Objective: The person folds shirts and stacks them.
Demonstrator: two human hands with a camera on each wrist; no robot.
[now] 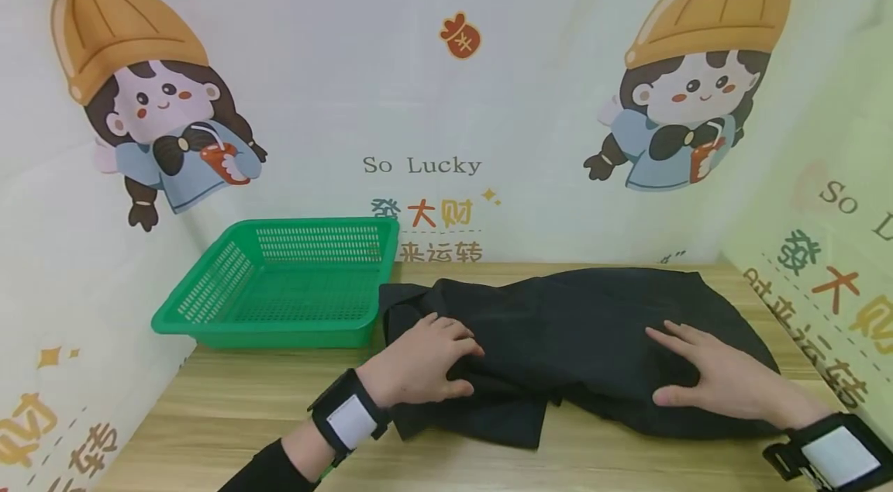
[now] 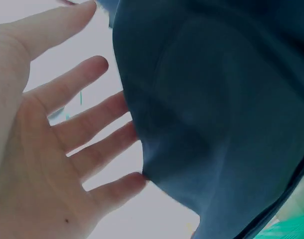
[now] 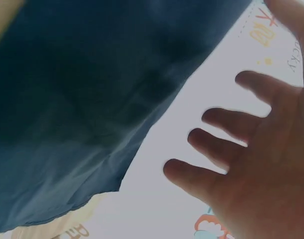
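A large piece of black cloth (image 1: 579, 321) lies spread and partly folded across the wooden table, and its kind of garment is not clear. My left hand (image 1: 425, 360) is over its left part, fingers extended. In the left wrist view, the spread fingers of that hand (image 2: 67, 144) reach to the edge of the cloth (image 2: 207, 109), which looks bluish there. Over the right part of the cloth is my right hand (image 1: 718, 380), thumb and fingers apart. The right wrist view shows that hand (image 3: 256, 144) with separated fingers beside the cloth (image 3: 92, 99), holding nothing.
A green plastic basket (image 1: 279, 338) with slotted sides stands at the back left, right beside the cloth's left end. Behind the wooden table (image 1: 244, 422) hangs a printed white backdrop (image 1: 335, 50), which also runs along both sides.
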